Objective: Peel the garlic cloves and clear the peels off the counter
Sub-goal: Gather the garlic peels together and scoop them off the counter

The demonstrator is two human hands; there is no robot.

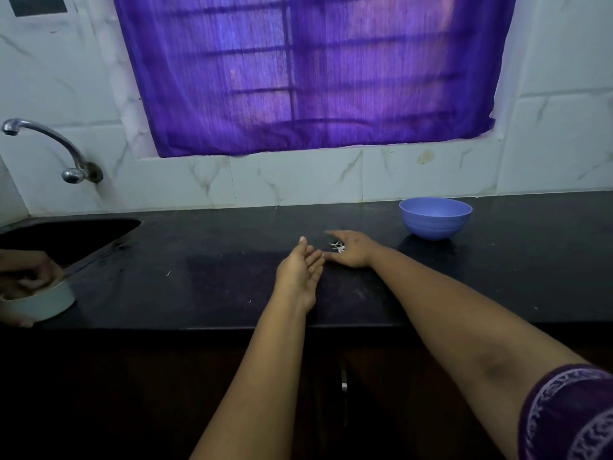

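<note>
Now sweeping: small pile of pale, papery garlic peels [337, 246] on the dark stone tabletop [215, 280], just beside the right hand [353, 249], which lies flat with fingers extended, raking rather than holding. Left hand [300, 277] set edge-down close by, palm cupped and open toward the pile, holding nothing. Best done by keeping the left palm's edge tight to the surface, dragging the scraps in one low, slow stroke, then closing gently over them. Worth avoiding quick flicks; light skins scatter. Stray flecks farther left need a second pass. Round blue plastic bowl [435, 218] stands well apart behind; contents hidden.
</note>
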